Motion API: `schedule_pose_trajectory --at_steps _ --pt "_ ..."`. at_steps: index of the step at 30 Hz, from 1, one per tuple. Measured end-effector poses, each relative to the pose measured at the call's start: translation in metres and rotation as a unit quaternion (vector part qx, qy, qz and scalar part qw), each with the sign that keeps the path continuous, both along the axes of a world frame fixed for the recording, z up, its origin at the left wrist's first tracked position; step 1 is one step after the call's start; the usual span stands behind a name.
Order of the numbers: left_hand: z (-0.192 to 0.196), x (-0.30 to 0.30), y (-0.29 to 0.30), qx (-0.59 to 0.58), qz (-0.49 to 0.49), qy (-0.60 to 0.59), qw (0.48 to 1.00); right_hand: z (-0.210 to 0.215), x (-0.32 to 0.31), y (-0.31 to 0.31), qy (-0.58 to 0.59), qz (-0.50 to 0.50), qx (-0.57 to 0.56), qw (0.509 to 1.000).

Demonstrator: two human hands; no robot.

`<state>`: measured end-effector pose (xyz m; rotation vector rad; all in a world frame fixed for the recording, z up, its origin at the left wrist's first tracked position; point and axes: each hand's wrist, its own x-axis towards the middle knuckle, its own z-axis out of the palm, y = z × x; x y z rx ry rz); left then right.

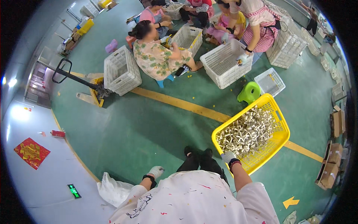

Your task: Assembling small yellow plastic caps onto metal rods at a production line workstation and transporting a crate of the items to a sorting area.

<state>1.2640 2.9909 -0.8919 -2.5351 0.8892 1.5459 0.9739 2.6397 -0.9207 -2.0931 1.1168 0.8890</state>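
Note:
My right hand, in a pale work glove, grips the near rim of a yellow plastic crate that stands on the green floor, half filled with small pale grey cross-shaped parts. My left hand, also gloved, hangs free at my side with its fingers curled and nothing in it. My black shoes stand just left of the crate.
Several people sit or bend among white plastic crates ahead. A green stool, a pallet jack, a yellow floor line, cardboard boxes at right, and a white bag by my left leg.

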Motion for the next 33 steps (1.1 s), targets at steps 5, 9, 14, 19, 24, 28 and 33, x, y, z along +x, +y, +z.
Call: schedule_pose_trajectory --at_steps 5,9,14,19,24,28,33 --pt "0.01 -0.01 -0.012 -0.026 0.009 -0.003 1.0 -0.014 -0.002 0.0 -0.009 -0.038 0.013 0.999" --pt "0.021 -0.018 -0.038 -0.092 0.029 0.01 0.995 -0.002 0.013 0.004 -0.032 -0.033 0.038 0.998" --pt "0.032 -0.024 -0.069 -0.145 0.036 0.008 0.989 0.009 0.011 0.012 -0.034 -0.049 0.043 0.997" --pt "0.03 -0.023 -0.065 -0.14 0.054 0.025 0.988 -0.001 -0.009 0.013 -0.062 -0.088 0.03 0.994" --pt "0.019 -0.022 -0.046 -0.099 -0.017 -0.007 0.995 0.007 -0.027 0.013 -0.053 -0.154 0.066 0.985" --pt "0.019 -0.028 -0.043 -0.078 -0.013 0.015 0.997 0.042 -0.033 0.018 -0.051 -0.211 0.105 0.97" --pt "0.022 -0.034 -0.054 -0.09 0.0 -0.001 0.996 0.03 -0.026 0.02 0.048 -0.162 0.159 0.973"
